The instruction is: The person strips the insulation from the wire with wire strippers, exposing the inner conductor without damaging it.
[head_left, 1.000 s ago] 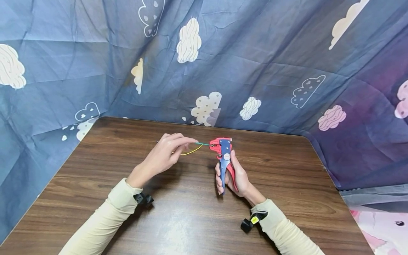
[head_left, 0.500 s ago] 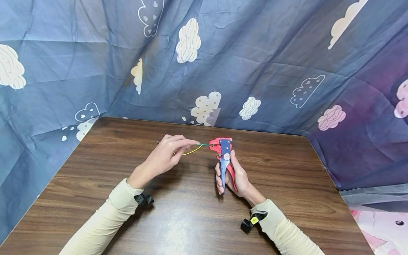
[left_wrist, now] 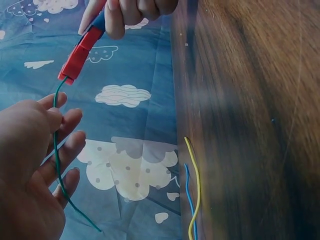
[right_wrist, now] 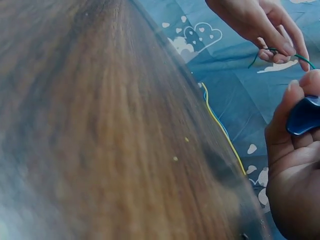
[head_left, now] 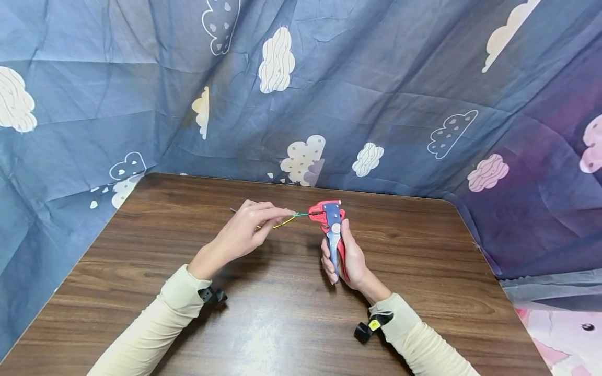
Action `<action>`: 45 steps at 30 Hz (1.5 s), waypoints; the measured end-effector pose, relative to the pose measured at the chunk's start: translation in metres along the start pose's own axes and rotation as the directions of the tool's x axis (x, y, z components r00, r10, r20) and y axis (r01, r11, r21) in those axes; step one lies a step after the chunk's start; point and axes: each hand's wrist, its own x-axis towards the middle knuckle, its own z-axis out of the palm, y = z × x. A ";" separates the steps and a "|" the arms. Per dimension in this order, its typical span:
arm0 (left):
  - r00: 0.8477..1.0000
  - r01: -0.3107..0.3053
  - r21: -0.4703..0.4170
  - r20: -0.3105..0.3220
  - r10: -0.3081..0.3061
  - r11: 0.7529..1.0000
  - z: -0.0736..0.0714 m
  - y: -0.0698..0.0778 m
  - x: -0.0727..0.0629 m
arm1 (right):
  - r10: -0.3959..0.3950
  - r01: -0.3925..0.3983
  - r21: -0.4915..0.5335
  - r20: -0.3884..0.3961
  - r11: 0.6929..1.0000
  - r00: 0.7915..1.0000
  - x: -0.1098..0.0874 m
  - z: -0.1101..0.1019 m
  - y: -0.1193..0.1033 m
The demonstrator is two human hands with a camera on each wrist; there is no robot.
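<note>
My left hand (head_left: 244, 227) pinches a green wire (left_wrist: 58, 165) between thumb and fingers. The wire's loose tail hangs down past the palm in the left wrist view. Its other end runs into the red jaws of a wire stripper (head_left: 332, 219) with a blue body. My right hand (head_left: 350, 261) grips the stripper by its blue and red handles, holding it upright above the table. Inside the jaws the wire's tip is hidden. In the right wrist view only the end of the blue handle (right_wrist: 303, 117) shows.
On the wooden table (head_left: 263, 313) a yellow wire (left_wrist: 198, 185) and a blue wire (left_wrist: 189, 187) lie side by side near the far edge. Tiny yellow bits (right_wrist: 175, 158) dot the tabletop. Behind the table hangs a cloud-print cloth (head_left: 254, 115).
The right hand has squeezed the stripper's handles closer together, and the tool has tilted slightly. The left hand slid a little right along the green wire, towards the jaws.
</note>
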 end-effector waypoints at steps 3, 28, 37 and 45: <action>1.000 -0.004 0.002 -0.003 0.004 1.000 0.000 -0.001 0.000 | 0.001 -0.001 0.001 -0.002 1.000 1.000 0.001 0.000 0.001; 0.999 0.027 0.009 0.020 -0.027 1.000 -0.001 -0.001 -0.001 | -0.009 0.007 0.038 0.064 0.999 0.998 0.000 -0.003 0.004; 1.000 0.025 0.014 0.015 -0.025 1.000 -0.001 -0.001 -0.001 | 0.001 -0.002 0.029 0.019 1.000 1.000 0.000 -0.001 0.002; 1.000 0.024 0.021 0.015 -0.024 0.999 -0.001 0.000 -0.001 | -0.007 0.007 0.023 -0.004 1.000 1.000 0.000 -0.001 0.003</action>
